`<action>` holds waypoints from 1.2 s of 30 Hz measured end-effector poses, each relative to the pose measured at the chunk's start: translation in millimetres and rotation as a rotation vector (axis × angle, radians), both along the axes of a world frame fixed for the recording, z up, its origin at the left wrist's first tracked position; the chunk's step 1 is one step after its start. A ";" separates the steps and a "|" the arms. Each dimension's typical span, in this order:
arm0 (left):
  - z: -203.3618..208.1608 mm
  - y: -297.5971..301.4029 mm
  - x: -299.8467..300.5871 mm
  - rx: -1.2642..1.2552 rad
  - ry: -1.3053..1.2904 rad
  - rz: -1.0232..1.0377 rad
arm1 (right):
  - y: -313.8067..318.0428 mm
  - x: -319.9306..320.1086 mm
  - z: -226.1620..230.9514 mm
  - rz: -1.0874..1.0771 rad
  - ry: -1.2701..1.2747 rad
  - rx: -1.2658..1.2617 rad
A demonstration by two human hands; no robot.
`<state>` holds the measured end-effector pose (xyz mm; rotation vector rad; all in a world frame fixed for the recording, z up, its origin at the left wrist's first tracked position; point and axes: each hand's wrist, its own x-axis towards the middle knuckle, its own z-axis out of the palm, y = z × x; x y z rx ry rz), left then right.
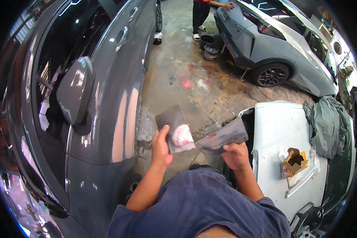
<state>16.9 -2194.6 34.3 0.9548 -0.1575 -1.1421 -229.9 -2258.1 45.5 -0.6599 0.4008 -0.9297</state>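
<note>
My left hand [162,146] is closed on the edge of a thin flat plate [171,118], thumb on top. A lump of pinkish-white putty [182,135] sits on that plate. My right hand [237,154] grips a second thin plate, a wide grey spreader [227,137] with dark and reddish smears. The spreader's left corner comes close to the plate's lower right corner; whether they touch, I cannot tell. Left of my hands stands a dark grey car [103,119], with pale putty patches [120,127] on its side panel.
A white car panel [275,139] on my right bears an open cardboard box [294,162] and a grey-green cloth [330,127]. Ahead are a silver car [261,43], black buckets [211,50] and another person [201,16] touching that car. Concrete floor [174,91] runs between.
</note>
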 end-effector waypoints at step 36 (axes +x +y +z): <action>17.0 -511.7 147.6 -0.303 -0.023 -0.065 | -524.3 113.8 -58.6 -0.147 1.205 -0.639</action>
